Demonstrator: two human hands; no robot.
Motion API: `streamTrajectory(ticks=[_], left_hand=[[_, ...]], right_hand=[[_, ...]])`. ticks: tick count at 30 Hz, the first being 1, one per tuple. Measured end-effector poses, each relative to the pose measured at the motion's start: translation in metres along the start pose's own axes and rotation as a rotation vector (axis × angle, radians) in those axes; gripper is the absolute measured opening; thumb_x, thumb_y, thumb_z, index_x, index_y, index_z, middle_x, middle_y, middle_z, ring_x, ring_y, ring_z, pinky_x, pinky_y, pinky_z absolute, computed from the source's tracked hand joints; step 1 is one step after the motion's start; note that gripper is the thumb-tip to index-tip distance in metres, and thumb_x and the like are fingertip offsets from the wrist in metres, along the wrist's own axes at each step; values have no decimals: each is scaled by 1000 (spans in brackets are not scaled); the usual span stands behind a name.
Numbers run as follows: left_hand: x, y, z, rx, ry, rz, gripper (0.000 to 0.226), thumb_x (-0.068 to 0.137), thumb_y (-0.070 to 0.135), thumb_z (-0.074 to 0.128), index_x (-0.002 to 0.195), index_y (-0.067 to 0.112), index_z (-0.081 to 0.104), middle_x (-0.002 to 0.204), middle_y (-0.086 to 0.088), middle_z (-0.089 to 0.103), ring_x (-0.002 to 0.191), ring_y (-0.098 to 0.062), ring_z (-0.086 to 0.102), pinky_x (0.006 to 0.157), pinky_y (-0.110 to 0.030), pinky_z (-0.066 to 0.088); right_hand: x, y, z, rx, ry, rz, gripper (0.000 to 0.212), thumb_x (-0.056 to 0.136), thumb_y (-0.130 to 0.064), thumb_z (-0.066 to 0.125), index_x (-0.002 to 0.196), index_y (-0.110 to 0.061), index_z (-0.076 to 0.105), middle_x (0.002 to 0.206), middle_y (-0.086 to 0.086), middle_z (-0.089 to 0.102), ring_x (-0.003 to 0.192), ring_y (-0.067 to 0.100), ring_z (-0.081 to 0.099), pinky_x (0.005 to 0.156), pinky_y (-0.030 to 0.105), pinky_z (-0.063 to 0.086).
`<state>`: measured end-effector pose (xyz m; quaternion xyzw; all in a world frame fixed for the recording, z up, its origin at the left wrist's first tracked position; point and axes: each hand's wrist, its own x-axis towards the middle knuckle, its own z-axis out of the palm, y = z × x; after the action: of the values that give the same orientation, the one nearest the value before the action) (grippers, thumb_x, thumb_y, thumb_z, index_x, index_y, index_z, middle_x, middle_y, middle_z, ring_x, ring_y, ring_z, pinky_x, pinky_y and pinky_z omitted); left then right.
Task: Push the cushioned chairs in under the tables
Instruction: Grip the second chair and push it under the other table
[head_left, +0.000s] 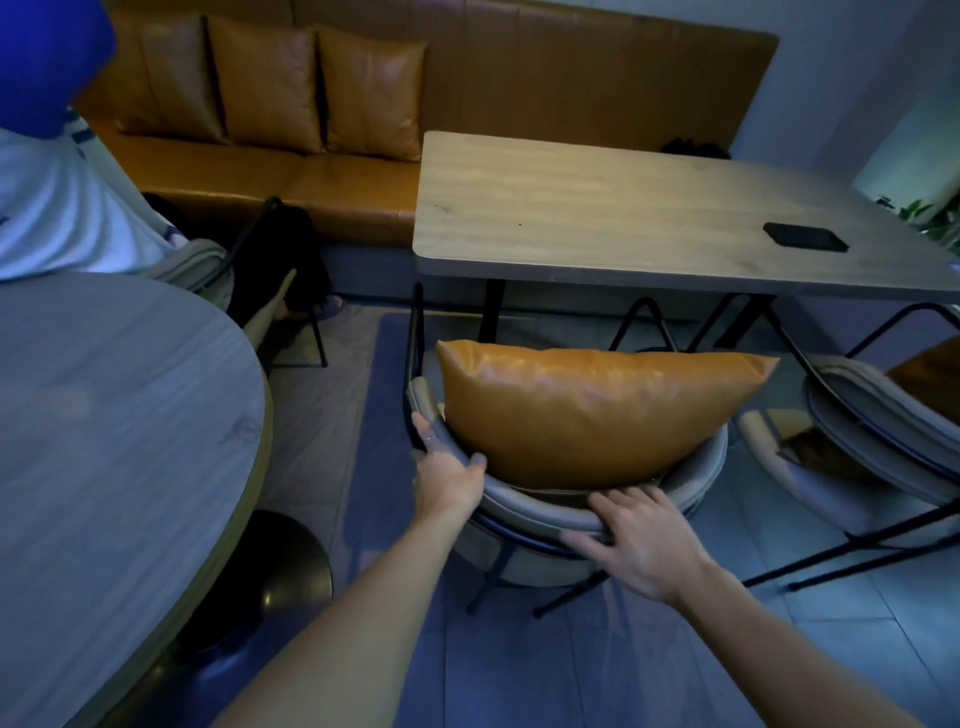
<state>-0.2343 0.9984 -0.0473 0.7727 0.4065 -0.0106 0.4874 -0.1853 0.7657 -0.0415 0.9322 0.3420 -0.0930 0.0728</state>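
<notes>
A grey padded chair (540, 512) with black metal legs stands in front of me, facing the rectangular wooden table (597, 208). An orange cushion (587, 410) leans upright against its curved backrest. My left hand (449, 470) grips the left part of the backrest rim, thumb over the top. My right hand (639, 540) wraps over the rim further right, fingers spread on the padding. The seat's front reaches under the table edge; the backrest stands clear of it.
A second grey chair (872, 441) with an orange cushion stands to the right. A round table (104, 441) fills the left, with a seated person (57, 197) behind it. An orange sofa (311, 171) runs along the wall. A black phone (805, 236) lies on the rectangular table.
</notes>
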Motion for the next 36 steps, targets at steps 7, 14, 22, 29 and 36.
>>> streamTrajectory(ticks=[7,14,22,29,36], left_hand=[[4,-4,1,27,-25,18,97,100,32,53,156,18,-25,134,-21,59,116,-38,60,90,-41,49],[8,-8,9,69,50,55,100,96,39,56,158,19,-20,147,-25,42,118,-41,57,89,-41,49],[9,-7,15,57,73,58,101,95,38,58,158,19,-18,152,-26,37,120,-42,56,90,-44,50],[7,-8,13,45,83,77,101,92,38,61,160,17,-11,144,-26,46,119,-40,57,88,-39,48],[4,-7,17,16,86,80,103,90,38,61,159,18,-13,148,-24,42,122,-41,54,93,-41,48]], right_hand=[[32,-53,-6,54,-50,-112,52,94,-61,56,133,-29,46,120,-3,67,112,28,66,84,38,48],[53,-43,-11,71,-187,-164,57,96,-64,54,145,-38,39,129,0,68,118,32,64,80,39,45],[55,-36,-13,153,-205,-181,55,97,-58,58,144,-33,44,129,1,68,117,32,63,84,41,48],[56,-33,-10,220,-216,-203,49,96,-55,62,136,-31,48,122,0,68,110,29,64,83,41,48],[58,-26,-9,298,-241,-230,32,96,-51,64,118,-31,52,108,-4,68,96,24,63,79,42,50]])
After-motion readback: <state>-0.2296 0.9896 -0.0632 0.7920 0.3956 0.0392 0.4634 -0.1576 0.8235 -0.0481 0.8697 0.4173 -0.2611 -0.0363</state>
